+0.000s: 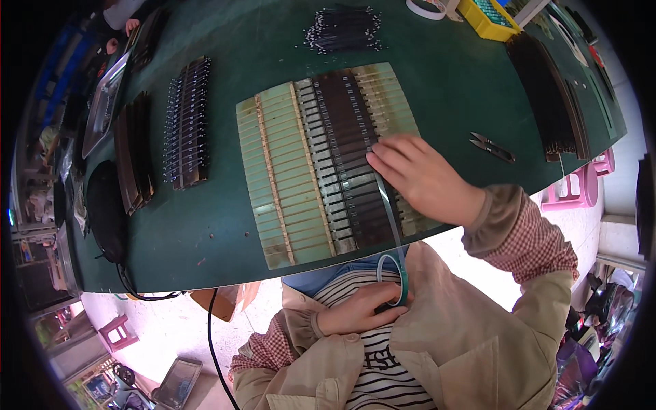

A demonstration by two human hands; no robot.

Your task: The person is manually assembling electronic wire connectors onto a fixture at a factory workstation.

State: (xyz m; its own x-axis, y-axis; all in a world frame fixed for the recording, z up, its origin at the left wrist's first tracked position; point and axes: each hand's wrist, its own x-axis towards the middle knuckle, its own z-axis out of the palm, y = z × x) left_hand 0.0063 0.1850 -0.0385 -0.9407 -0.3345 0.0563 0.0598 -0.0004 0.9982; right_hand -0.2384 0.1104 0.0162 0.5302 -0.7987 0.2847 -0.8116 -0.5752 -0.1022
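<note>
My left hand [362, 309] is closed round a roll of teal tape [403, 281], low in front of my striped shirt. A narrow shiny tape strip [387, 208] runs from the roll up over the table edge. My right hand [418, 171] has its fingers bent together at the strip's upper end, over a dark brown strip panel [338, 113]. This panel lies on a pale green slotted board [273, 157], which has thin crosswise grooves and a row of small metal-ended parts along the panel. My right fingertips hide where the tape ends.
Snips [492, 146] lie right of the board. A bundle of black leads [345, 29] is behind it, near a yellow bin [488, 20]. Dark strip stacks stand left [133, 154] and right [543, 96], with a rack of leaded parts [186, 123] and a black pouch [108, 212] at left.
</note>
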